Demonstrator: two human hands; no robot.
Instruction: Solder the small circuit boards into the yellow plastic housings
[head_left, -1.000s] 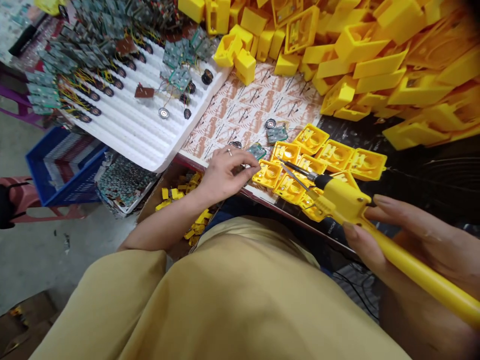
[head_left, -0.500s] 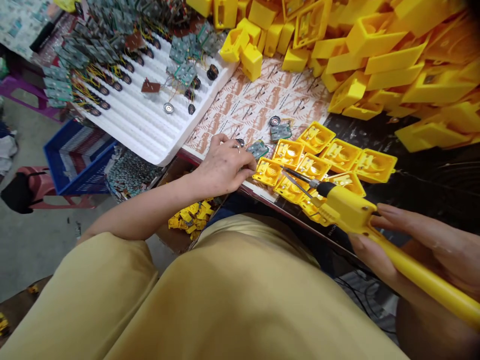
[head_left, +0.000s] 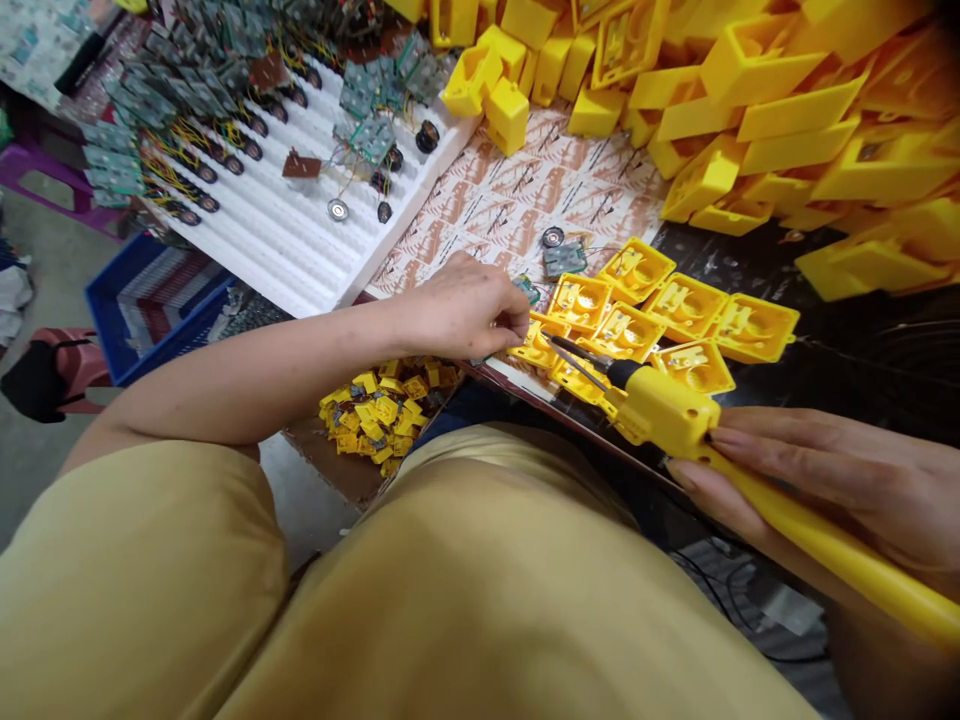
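Yellow plastic is nearly everything on this counter (head_left: 517, 210). At centre frame sits a cluster of shallow square yellow plastic housings (head_left: 679, 310), open side up and packed edge to edge, which looks like a way to keep each cavity reachable without shuffling parts. The person's left hand (head_left: 461, 305) comes in from the left, fingers pinched down at the nearest housing (head_left: 536, 345); it seems to press or steady something small there, but the fingertips hide what, so I cannot tell whether anything is actually held. Just above the knuckles a small green circuit board (head_left: 527, 289) peeks out.

The right hand (head_left: 832, 480), at the lower right, is closed around the long yellow handle of a soldering iron (head_left: 664, 410), gripped like a pen. Its dark metal tip (head_left: 574, 350) points up-left and hovers right at the housing under the left fingers, so both hands meet on the same part.

That housing is bright yellow, square, with a round recess moulded inside; the neighbours show the same shape.

Another green board with a round black speaker (head_left: 559, 252) lies just above the cluster. A white ribbed foam tray (head_left: 277, 245) at upper left carries many wired boards, a heap of larger yellow casings (head_left: 787, 90) fills the upper right, and small yellow plastic pieces (head_left: 382, 410) lie in a box below the counter edge.
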